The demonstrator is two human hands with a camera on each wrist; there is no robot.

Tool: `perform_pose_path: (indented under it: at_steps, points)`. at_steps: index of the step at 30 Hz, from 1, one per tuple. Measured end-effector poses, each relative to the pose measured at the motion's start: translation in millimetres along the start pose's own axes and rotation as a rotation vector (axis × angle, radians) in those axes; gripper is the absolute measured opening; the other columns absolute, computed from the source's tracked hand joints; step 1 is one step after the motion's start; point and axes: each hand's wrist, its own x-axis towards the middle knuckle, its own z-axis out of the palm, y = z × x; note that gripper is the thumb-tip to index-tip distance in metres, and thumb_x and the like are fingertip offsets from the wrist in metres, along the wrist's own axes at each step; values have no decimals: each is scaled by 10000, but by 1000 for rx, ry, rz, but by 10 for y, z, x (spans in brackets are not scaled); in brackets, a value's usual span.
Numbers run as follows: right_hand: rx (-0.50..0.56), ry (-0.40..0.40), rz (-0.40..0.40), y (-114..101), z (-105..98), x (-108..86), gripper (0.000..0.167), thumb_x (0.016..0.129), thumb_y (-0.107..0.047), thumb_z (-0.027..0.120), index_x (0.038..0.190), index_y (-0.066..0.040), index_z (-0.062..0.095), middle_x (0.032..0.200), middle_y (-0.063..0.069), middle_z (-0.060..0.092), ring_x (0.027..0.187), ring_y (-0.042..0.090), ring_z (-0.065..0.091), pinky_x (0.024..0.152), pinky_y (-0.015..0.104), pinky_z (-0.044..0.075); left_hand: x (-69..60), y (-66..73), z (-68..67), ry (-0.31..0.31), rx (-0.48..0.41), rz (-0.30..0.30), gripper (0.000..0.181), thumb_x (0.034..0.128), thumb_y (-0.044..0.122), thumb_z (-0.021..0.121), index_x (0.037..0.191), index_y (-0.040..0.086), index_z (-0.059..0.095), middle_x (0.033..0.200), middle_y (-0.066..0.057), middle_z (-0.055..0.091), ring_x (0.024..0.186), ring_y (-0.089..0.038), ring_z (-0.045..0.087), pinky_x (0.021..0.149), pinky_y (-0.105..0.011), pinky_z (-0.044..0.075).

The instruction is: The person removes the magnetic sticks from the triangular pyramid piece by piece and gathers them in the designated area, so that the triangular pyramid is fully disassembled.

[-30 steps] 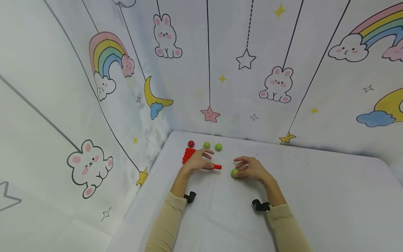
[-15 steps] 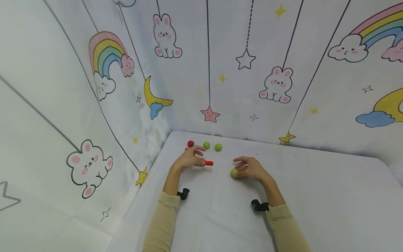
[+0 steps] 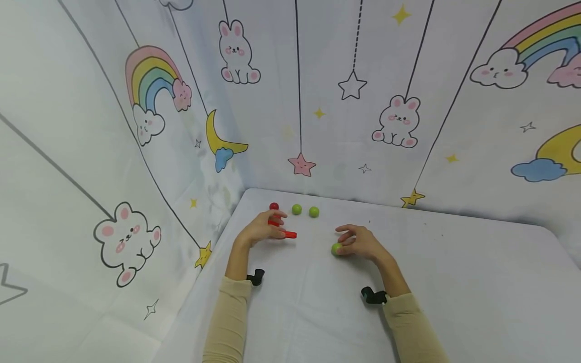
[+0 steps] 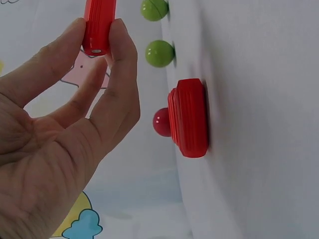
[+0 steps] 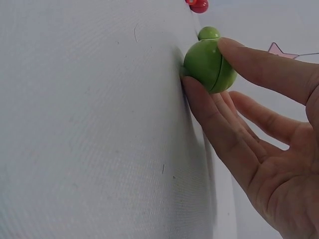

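Note:
My left hand pinches a red ribbed rod between thumb and finger; a small metallic disc shows in the rod's end in the left wrist view. The rod is held above the table, close to a group of similar red rods lying side by side, which the hand partly covers in the head view. My right hand pinches a green ball with a seam around it, low over the white cloth. Its other fingers are spread behind the ball.
Behind the rods, a red ball and two green balls stand in a row near the back edge of the white table. A printed curtain hangs behind and to the left.
My left hand has moved left with the red rod, over to the group of rods. The right hand and its green ball have stayed almost still.

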Motion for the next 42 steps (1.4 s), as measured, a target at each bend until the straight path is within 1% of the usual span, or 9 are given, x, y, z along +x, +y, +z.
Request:
perform_pose_path:
  at_steps: [6,8,14,18,22,28,33,36,42]
  points:
    - [-4,0,21,2,10,23,699,803,-123,911,1422,-33,600,1139,117,697,988,207,708,804,316,569,-34,-50,-90,4,12,-4,588,878,22,799,1421,62,576,1375,-295,560,1060,-276,675,897,-350,587]
    - [-9,-4,14,4,10,28,699,804,-121,909,1422,-24,596,1139,120,697,991,211,708,805,326,573,-42,-82,-125,4,10,-8,610,883,34,794,1443,41,554,1376,-287,560,1066,-288,666,897,-352,587]
    - [-12,0,23,2,7,33,687,812,-129,904,1423,-47,603,1142,102,701,1002,206,708,820,327,570,-91,-166,-249,32,7,-30,638,904,54,773,1485,27,511,1412,-226,540,1200,-349,577,913,-352,584]
    - [-12,-2,12,17,8,38,691,815,-129,900,1426,-30,592,1140,108,697,1002,206,709,818,332,573,-117,-206,-325,46,-17,-49,627,910,33,763,1483,30,508,1429,-227,523,1250,-383,547,907,-355,592]
    - [-4,0,19,18,14,39,698,811,-133,904,1428,-38,593,1139,103,699,1005,207,710,822,334,575,-128,-242,-369,49,-44,-72,639,905,21,767,1487,25,500,1430,-244,515,1221,-372,573,895,-348,598]
    - [1,-4,19,26,18,46,705,813,-137,905,1432,-27,585,1147,126,698,1006,210,710,807,310,576,-143,-290,-406,44,-110,-107,644,901,-43,750,1486,-6,483,1427,-267,496,1103,-338,665,904,-362,604]
    - [0,-4,8,34,7,46,708,814,-142,905,1431,-12,581,1156,149,696,1011,225,707,807,317,574,-162,-316,-432,60,-116,-118,663,897,-85,731,1498,-36,455,1423,-298,491,1025,-300,702,900,-358,603]
    - [-1,-6,9,36,-1,41,713,818,-147,902,1434,-7,574,1157,147,696,1014,221,705,813,325,575,-171,-331,-442,74,-76,-145,655,899,-62,739,1493,-22,468,1411,-298,497,1021,-286,695,904,-346,594]
    - [-15,-8,29,22,4,18,716,822,-164,901,1442,-22,573,1152,121,695,1015,204,703,826,312,564,-174,-369,-435,124,30,-213,635,844,-13,821,1424,31,565,1329,-247,524,1034,-295,646,867,-336,560]
